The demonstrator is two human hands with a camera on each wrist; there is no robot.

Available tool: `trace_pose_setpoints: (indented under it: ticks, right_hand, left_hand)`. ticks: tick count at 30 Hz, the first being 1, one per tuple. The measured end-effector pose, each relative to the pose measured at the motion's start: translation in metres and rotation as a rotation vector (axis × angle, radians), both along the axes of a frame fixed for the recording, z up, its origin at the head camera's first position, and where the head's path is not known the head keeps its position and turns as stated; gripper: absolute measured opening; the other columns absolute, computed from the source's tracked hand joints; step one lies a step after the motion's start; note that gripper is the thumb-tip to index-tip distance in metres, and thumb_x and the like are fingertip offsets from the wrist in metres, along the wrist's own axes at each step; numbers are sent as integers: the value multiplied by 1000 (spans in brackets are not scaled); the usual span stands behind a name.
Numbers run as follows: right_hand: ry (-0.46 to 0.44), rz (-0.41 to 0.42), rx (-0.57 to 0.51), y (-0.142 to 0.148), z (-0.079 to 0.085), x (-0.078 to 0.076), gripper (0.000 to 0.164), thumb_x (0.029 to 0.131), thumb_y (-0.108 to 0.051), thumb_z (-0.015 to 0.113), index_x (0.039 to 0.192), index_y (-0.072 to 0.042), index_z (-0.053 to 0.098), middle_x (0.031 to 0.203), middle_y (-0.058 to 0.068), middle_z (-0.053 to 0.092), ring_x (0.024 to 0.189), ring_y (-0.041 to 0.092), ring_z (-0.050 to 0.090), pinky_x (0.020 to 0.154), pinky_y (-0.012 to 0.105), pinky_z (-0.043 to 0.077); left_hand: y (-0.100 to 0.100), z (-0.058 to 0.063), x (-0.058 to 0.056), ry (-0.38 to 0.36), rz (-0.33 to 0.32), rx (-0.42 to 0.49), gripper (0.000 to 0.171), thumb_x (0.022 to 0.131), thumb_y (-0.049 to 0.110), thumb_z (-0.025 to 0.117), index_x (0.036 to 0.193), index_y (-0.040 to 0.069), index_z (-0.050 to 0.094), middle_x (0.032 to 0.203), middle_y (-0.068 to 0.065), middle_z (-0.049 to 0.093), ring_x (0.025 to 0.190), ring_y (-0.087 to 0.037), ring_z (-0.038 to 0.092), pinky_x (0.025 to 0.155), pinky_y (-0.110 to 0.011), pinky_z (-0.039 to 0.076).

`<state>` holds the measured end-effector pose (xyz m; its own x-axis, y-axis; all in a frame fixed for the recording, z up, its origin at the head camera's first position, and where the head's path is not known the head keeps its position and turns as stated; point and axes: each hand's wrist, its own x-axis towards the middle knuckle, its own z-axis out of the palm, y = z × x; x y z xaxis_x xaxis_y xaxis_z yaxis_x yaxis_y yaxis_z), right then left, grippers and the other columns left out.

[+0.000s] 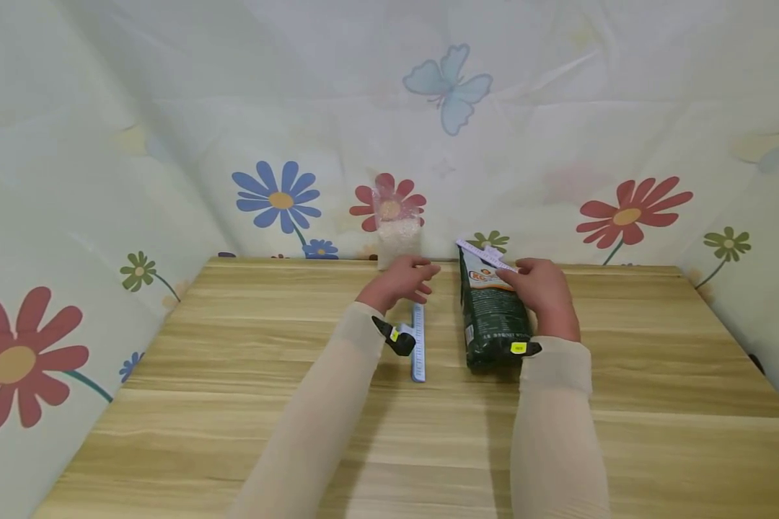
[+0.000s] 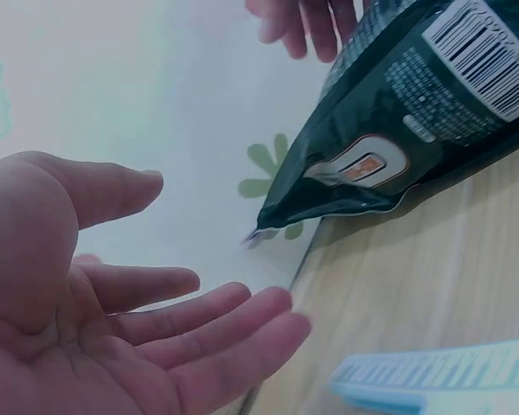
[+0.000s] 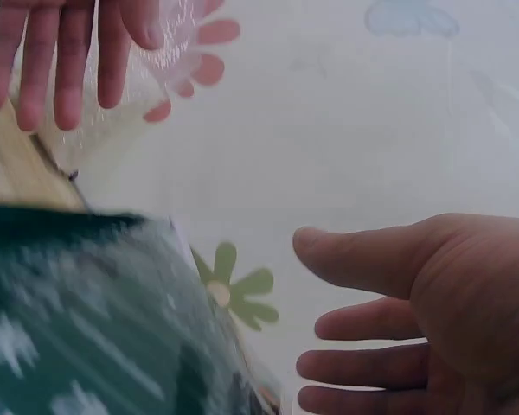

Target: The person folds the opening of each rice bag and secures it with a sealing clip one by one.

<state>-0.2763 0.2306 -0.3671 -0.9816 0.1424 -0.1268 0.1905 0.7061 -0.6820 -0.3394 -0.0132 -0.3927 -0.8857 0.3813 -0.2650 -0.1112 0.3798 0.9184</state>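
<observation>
My left hand (image 1: 402, 280) hovers over the back of the table, fingers spread and nothing in them. Below it lies a light blue ridged bag sealing clip (image 1: 418, 357), partly covered by the wrist camera. A dark green printed bag (image 1: 498, 324) lies on the table to the right. Across its far end runs a pale lilac sealing clip (image 1: 477, 252). My right hand (image 1: 545, 288) is at that bag's upper right side; in the right wrist view its thumb and fingers (image 3: 363, 367) are extended, apart from the green bag (image 3: 78, 320).
A clear plastic bag (image 1: 399, 241) of pale grains stands at the table's back edge, behind my left hand. The wooden table (image 1: 234, 404) meets a flower-printed cloth wall (image 1: 526, 144) at the back and sides.
</observation>
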Motion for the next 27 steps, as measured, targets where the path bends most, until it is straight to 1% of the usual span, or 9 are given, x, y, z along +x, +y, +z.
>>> trace_pose_setpoints:
  ticks: [4,9,11,14,16,21,23,25,27]
  right_hand:
    - [94,43,-12,-13,7,1,66,96,-43,55,145,-2,40,144,25,46,131,41,45,105,54,40]
    - [202,65,-35,-31,9,-3,62,97,-40,55,146,-5,41,144,22,47,132,40,45,102,55,42]
    - [235,73,-42,-39,8,-6,61,96,-39,56,146,-6,42,143,22,48,129,40,48,99,54,44]
    - [254,76,-60,-51,7,-10,61,95,-38,59,146,-9,42,143,20,49,123,38,52,94,51,47]
    - [264,74,-77,-58,6,-14,61,94,-38,60,146,-10,43,143,19,49,121,37,54,95,50,48]
    - [271,77,-131,-73,7,-24,63,94,-37,61,147,-9,40,147,17,46,134,34,45,106,50,41]
    - [278,79,-137,-78,8,-28,64,94,-36,61,147,-9,39,147,17,45,136,34,43,107,51,40]
    - [284,79,-138,-83,9,-32,64,94,-36,61,147,-8,40,147,17,46,135,35,44,107,51,41]
    - [285,82,-135,-88,11,-35,65,93,-37,61,147,-8,40,147,17,46,134,35,45,106,51,41]
  left_hand:
    - [-10,4,1,63,40,-49,54,99,37,53,143,6,44,140,-15,52,115,-29,60,89,-37,55]
    - [-20,8,0,98,99,-39,56,98,37,54,143,5,44,137,-12,53,120,-29,54,97,-41,51]
    - [-24,8,0,107,121,-36,56,98,37,54,143,5,44,137,-13,53,122,-30,53,98,-42,50]
    - [-31,10,-2,104,141,-44,57,98,37,54,144,5,43,140,-12,51,124,-29,52,100,-42,49]
    - [-35,12,-2,107,147,-60,58,98,37,53,145,5,41,142,-12,49,126,-29,51,101,-42,48]
    - [-46,14,-6,143,182,-106,60,98,39,52,146,6,39,148,-12,44,130,-29,48,106,-45,43]
    - [-50,15,-9,155,200,-119,61,98,40,52,147,6,38,149,-12,43,133,-29,46,109,-45,41]
    - [-54,15,-12,160,223,-134,63,97,41,52,148,6,37,150,-13,42,134,-29,44,110,-45,38]
    - [-57,16,-14,163,248,-130,63,97,41,52,148,6,36,151,-13,40,136,-29,42,111,-45,37]
